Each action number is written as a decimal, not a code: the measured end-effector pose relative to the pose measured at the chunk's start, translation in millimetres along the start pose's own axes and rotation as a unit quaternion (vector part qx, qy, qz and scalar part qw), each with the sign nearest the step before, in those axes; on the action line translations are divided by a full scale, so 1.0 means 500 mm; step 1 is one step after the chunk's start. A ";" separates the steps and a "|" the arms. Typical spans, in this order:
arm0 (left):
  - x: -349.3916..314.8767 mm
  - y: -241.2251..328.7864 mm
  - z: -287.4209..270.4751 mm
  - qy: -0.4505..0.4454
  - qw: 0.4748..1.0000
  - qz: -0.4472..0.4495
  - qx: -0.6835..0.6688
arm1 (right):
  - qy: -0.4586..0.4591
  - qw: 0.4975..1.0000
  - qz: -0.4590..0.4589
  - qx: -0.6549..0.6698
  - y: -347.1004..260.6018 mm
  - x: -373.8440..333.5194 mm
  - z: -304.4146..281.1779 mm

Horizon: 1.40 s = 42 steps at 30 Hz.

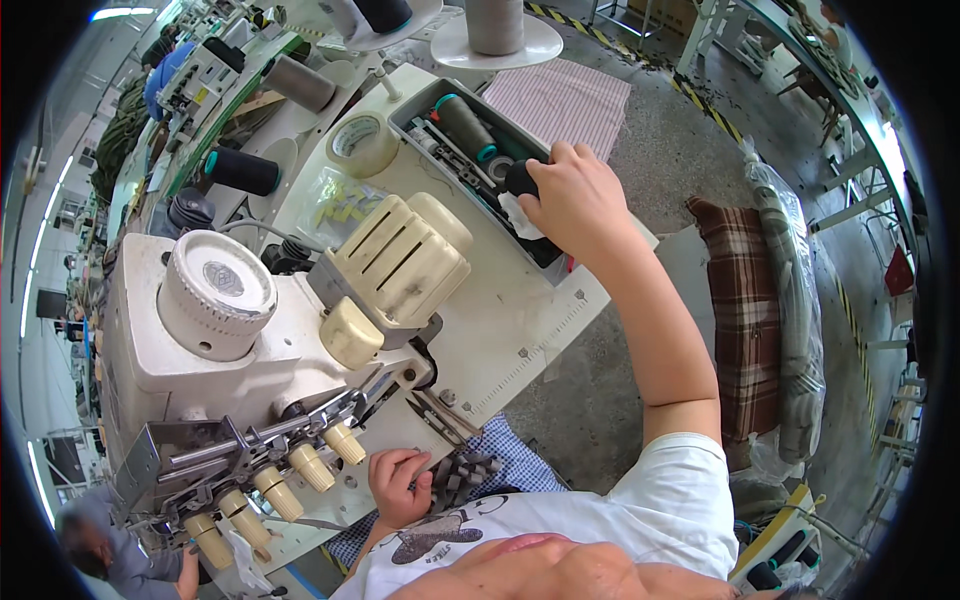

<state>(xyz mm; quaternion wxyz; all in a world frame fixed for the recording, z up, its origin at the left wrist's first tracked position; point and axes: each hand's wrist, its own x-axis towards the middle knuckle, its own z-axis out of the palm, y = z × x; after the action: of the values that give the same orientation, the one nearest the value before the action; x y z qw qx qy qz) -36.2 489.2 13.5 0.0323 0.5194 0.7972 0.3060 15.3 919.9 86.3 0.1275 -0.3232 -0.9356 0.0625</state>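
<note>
Apparently, the right hand (580, 200) was stretched to the far side of the white table (490, 340), its bent fingers grasping a black rounded object (519, 179) inside the grey rectangular plastic tray (508, 137), whose walls probably kept the dark grey thread spool (464, 124) from rolling away. At the near side, the left hand (399, 488) was half curled; whether it held the dark checked cloth (464, 478), I could not tell.

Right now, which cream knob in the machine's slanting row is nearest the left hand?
The rightmost knob, at the row's upper end in view: the other knobs trail down and leftward, farther from the left hand.
</note>
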 end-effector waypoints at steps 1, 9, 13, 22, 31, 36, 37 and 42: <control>-0.001 -0.001 0.001 0.000 1.000 -0.001 0.001 | 0.002 1.000 -0.014 0.007 0.005 0.010 -0.002; -0.003 -0.002 0.006 0.004 1.000 0.002 0.018 | -0.083 0.995 -0.013 0.046 -0.036 0.246 0.063; -0.004 -0.005 0.007 0.005 1.000 0.005 0.021 | -0.038 0.999 -0.013 0.026 -0.059 0.250 0.109; -0.007 -0.008 0.009 0.000 1.000 0.005 0.028 | 0.064 0.947 0.099 0.298 0.008 0.242 0.102; -0.005 -0.005 0.011 0.008 0.999 -0.002 0.032 | 0.176 0.828 0.147 0.512 0.055 0.273 0.140; -0.004 -0.004 0.015 0.017 0.999 -0.001 0.034 | 0.131 0.789 0.168 0.577 0.077 0.275 0.147; -0.005 -0.003 0.014 0.016 0.999 -0.002 0.039 | 0.138 0.789 0.166 0.576 0.076 0.275 0.147; -0.007 -0.005 0.018 0.016 0.999 -0.003 0.043 | 0.189 0.825 0.143 0.513 0.054 0.263 0.146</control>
<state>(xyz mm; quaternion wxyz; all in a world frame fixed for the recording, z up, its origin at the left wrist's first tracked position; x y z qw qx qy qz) -33.4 489.4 4.1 -0.0021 0.5127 0.8118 0.2794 -88.8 1020.2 37.0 0.4386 -0.3467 -0.6700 0.4883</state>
